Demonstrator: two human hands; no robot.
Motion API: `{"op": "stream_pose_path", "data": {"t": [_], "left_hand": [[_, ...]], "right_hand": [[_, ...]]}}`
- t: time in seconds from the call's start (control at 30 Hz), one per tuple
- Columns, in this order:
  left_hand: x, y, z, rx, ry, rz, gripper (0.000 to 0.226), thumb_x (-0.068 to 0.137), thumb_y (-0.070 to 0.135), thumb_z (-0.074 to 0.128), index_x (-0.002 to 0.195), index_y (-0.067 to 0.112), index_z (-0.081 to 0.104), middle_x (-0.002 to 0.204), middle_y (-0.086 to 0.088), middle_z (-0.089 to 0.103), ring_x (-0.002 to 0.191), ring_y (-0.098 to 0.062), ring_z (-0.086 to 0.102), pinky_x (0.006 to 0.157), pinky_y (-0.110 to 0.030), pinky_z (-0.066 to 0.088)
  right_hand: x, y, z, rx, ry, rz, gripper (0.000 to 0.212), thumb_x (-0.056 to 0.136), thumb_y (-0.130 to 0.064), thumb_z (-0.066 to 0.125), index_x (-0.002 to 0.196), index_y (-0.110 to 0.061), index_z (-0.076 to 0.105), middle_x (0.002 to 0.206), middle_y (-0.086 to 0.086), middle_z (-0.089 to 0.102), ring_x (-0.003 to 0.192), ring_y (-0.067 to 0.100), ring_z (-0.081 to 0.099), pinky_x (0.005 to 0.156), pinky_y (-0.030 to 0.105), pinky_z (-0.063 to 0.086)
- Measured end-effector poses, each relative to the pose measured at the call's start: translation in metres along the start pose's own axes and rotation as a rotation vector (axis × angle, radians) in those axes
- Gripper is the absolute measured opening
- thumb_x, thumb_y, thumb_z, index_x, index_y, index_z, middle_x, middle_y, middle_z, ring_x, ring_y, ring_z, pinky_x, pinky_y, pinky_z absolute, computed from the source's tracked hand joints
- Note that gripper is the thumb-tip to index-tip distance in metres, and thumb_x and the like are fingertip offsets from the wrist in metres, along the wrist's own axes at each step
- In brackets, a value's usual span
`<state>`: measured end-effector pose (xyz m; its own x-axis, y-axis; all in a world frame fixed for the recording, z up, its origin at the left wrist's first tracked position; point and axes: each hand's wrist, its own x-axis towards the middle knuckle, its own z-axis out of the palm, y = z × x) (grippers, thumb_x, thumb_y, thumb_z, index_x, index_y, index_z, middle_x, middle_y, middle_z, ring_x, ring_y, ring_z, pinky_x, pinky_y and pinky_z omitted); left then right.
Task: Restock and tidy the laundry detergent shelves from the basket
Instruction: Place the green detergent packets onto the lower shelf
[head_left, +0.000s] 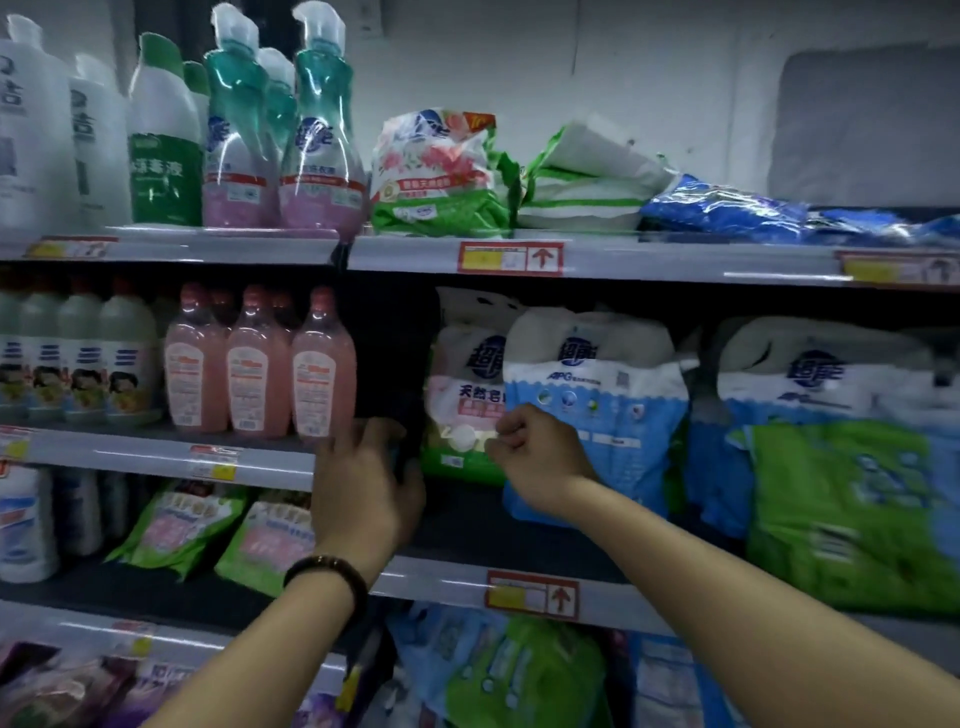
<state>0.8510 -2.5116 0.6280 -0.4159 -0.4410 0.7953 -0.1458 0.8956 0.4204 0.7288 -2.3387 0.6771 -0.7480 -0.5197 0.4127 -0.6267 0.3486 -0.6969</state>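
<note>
Across the view from nine to three o'clock run the shelves (649, 265), packed with washing goods; the basket is not in sight. At four o'clock a green bag (841, 509) slumps forward over its neighbours. Just right of centre a blue-and-white bag (597, 395) stands leaning, touching a pink-and-white bag (462, 395) at its nine o'clock side. Left of these, across a dark gap, stand pink bottles (322, 374) in a neat row.

At centre the right hand (535, 447) sits where the two bags meet, fingers curled tight, knuckles toward the camera; blur hides whether it pinches a bag edge, and which. At seven o'clock of it the left hand (363, 488) reaches up with fingers straight and close together, tips near the foot of the nearest bottle, a bracelet (327, 569) on the wrist. At six o'clock a price tag (532, 595) marks the rail.

This looks like the tidying step: squaring the bags. Next, I judge, the leaning bags need pulling upright and level with the shelf front.
</note>
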Motion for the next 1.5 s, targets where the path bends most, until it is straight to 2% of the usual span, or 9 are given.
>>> {"op": "stream_pose_path", "data": {"t": [0.23, 0.5, 0.6, 0.67, 0.73, 0.87, 1.07, 1.3, 1.5], "left_hand": [[-0.041, 0.102, 0.056, -0.191, -0.392, 0.109, 0.019, 0.09, 0.032, 0.071, 0.109, 0.033, 0.066, 0.116, 0.006, 0.061, 0.109, -0.021, 0.062, 0.09, -0.036, 0.054], [-0.074, 0.171, 0.102, -0.179, -0.69, 0.197, 0.036, 0.092, 0.034, 0.071, 0.127, 0.029, 0.067, 0.132, -0.001, 0.063, 0.124, -0.022, 0.061, 0.101, -0.03, 0.049], [-0.08, 0.188, 0.121, -0.233, -0.742, 0.197, 0.036, 0.089, 0.035, 0.073, 0.124, 0.028, 0.068, 0.13, 0.0, 0.066, 0.121, -0.02, 0.064, 0.102, -0.031, 0.051], [-0.083, 0.203, 0.136, -0.299, -0.744, 0.191, 0.039, 0.086, 0.037, 0.076, 0.123, 0.027, 0.067, 0.125, 0.001, 0.066, 0.117, -0.019, 0.065, 0.099, -0.03, 0.051], [-0.084, 0.226, 0.15, -0.394, -0.754, 0.14, 0.049, 0.084, 0.042, 0.079, 0.127, 0.026, 0.063, 0.125, 0.007, 0.065, 0.116, -0.014, 0.064, 0.095, -0.029, 0.052], [-0.079, 0.274, 0.182, -0.681, -0.804, -0.042, 0.062, 0.074, 0.055, 0.087, 0.124, 0.03, 0.063, 0.119, 0.017, 0.072, 0.105, -0.003, 0.069, 0.094, -0.034, 0.06], [-0.069, 0.318, 0.225, -0.878, -0.763, -0.255, 0.04, 0.067, 0.024, 0.102, 0.099, 0.025, 0.077, 0.102, 0.005, 0.081, 0.09, -0.009, 0.077, 0.087, -0.036, 0.065], [-0.07, 0.313, 0.26, -1.072, -0.9, -0.416, 0.102, 0.039, 0.047, 0.11, 0.129, 0.017, 0.071, 0.12, -0.003, 0.08, 0.106, -0.022, 0.079, 0.095, -0.049, 0.063], [-0.085, 0.321, 0.261, -1.132, -0.733, -0.375, 0.064, 0.064, 0.031, 0.103, 0.122, 0.023, 0.077, 0.114, 0.002, 0.082, 0.105, -0.021, 0.079, 0.095, -0.049, 0.063]], "right_hand": [[-0.038, 0.056, -0.068, -0.014, 0.117, 0.186, 0.013, 0.098, -0.029, 0.074, 0.103, -0.025, 0.063, 0.094, -0.002, 0.067, 0.083, 0.016, 0.065, 0.081, 0.035, 0.057], [-0.084, 0.115, -0.13, -0.12, 0.222, 0.308, 0.015, 0.097, -0.023, 0.073, 0.101, -0.021, 0.059, 0.084, -0.005, 0.058, 0.08, 0.016, 0.058, 0.063, 0.019, 0.043], [-0.093, 0.134, -0.152, -0.031, 0.282, 0.37, 0.016, 0.094, -0.019, 0.076, 0.101, -0.018, 0.062, 0.088, 0.001, 0.059, 0.08, 0.017, 0.056, 0.081, 0.028, 0.058], [-0.101, 0.145, -0.17, -0.042, 0.306, 0.394, 0.022, 0.094, -0.022, 0.076, 0.11, -0.019, 0.06, 0.093, 0.002, 0.061, 0.084, 0.022, 0.059, 0.088, 0.042, 0.06], [-0.114, 0.152, -0.187, -0.246, 0.385, 0.398, 0.036, 0.097, -0.028, 0.072, 0.126, -0.019, 0.053, 0.115, 0.006, 0.057, 0.1, 0.026, 0.06, 0.084, 0.039, 0.055], [-0.14, 0.173, -0.213, -0.591, 0.529, 0.454, 0.073, 0.094, -0.039, 0.067, 0.155, -0.018, 0.032, 0.157, 0.017, 0.028, 0.146, 0.038, 0.028, 0.113, 0.048, 0.041], [-0.145, 0.212, -0.231, -0.316, 0.217, 0.577, 0.087, 0.098, -0.028, 0.066, 0.168, -0.02, 0.015, 0.177, 0.003, -0.001, 0.161, 0.031, 0.015, 0.125, 0.04, 0.034], [-0.144, 0.226, -0.233, -0.151, 0.212, 0.516, 0.098, 0.095, -0.033, 0.073, 0.169, -0.026, 0.01, 0.177, -0.005, -0.004, 0.164, 0.025, 0.008, 0.129, 0.04, 0.026], [-0.151, 0.226, -0.236, -0.055, 0.218, 0.505, 0.103, 0.091, -0.032, 0.08, 0.169, -0.029, 0.012, 0.177, -0.007, -0.002, 0.163, 0.023, 0.015, 0.126, 0.039, 0.032]]}}
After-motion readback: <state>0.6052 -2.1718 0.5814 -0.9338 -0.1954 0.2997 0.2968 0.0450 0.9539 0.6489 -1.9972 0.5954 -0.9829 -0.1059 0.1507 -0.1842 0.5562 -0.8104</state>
